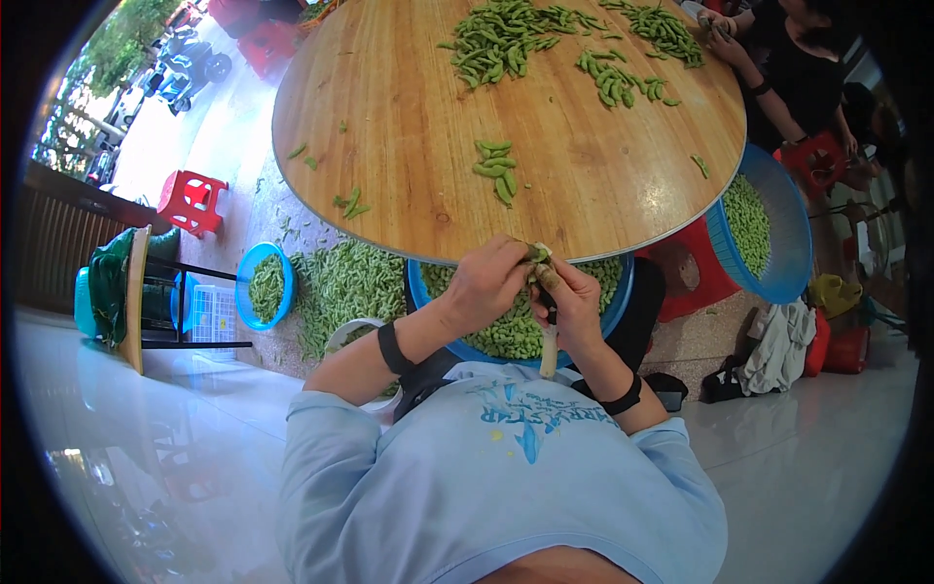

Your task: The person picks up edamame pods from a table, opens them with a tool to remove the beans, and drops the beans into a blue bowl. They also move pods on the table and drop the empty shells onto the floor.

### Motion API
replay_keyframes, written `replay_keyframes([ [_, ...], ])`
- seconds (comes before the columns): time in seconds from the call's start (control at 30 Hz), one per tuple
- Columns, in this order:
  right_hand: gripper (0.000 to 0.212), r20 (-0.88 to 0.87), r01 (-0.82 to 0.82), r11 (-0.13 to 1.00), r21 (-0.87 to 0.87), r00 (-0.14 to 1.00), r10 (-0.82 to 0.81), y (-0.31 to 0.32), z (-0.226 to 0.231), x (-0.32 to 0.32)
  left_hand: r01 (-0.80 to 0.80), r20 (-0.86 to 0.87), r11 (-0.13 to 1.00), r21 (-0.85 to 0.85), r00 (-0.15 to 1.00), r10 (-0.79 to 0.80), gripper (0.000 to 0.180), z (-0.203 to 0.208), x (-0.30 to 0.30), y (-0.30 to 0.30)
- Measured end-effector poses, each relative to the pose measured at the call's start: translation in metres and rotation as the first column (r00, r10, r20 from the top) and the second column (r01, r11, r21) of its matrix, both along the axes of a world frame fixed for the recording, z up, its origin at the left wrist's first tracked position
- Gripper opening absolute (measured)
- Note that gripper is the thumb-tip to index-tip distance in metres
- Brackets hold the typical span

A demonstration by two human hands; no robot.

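My two hands meet over a blue basin (416, 284) filled with small green beans, at the near edge of the round table. My left hand (484, 284) is closed, its fingertips pinching a green soybean pod (537, 252), mostly hidden. My right hand (572, 304) is closed round a tool with a pale handle (549, 355) that points down toward me; its working end is hidden in the fingers. Just beyond my hands, a small group of green soybean pods (496, 167) lies on the wooden table (389, 127).
More pods (501, 39) are heaped at the table's far side, where another person (793, 58) sits at right. A tilted blue basin of beans (790, 243) stands right. Pods cover the floor (350, 287) at left, near a small blue basin (265, 282) and red stool (192, 201).
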State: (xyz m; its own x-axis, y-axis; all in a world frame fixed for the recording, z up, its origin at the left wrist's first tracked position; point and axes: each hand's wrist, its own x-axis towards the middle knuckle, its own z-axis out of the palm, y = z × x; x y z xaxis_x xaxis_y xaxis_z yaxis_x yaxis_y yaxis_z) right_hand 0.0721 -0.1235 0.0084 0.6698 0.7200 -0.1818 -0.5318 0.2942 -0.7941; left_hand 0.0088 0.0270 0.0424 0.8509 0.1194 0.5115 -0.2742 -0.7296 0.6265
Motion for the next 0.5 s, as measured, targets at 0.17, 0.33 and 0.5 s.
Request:
replay_keyframes([
  [0.17,0.025,0.337,0.132,0.987,-0.095,0.937,-0.093,0.002,-0.009,-0.002,-0.211,-0.37,0.656,-0.724,0.922,-0.113,0.013,-0.001,0.0,-0.003],
  [0.33,0.028,0.654,0.289,0.949,-0.126,0.743,-0.139,0.001,-0.018,0.006,-0.152,-0.281,0.834,-0.531,0.96,-0.003,0.013,-0.008,-0.007,-0.008],
  [0.5,0.035,0.972,0.351,0.936,-0.028,0.229,-0.056,0.005,-0.012,0.012,-0.117,-0.289,0.932,-0.344,0.957,0.013,0.013,0.002,-0.017,-0.007],
])
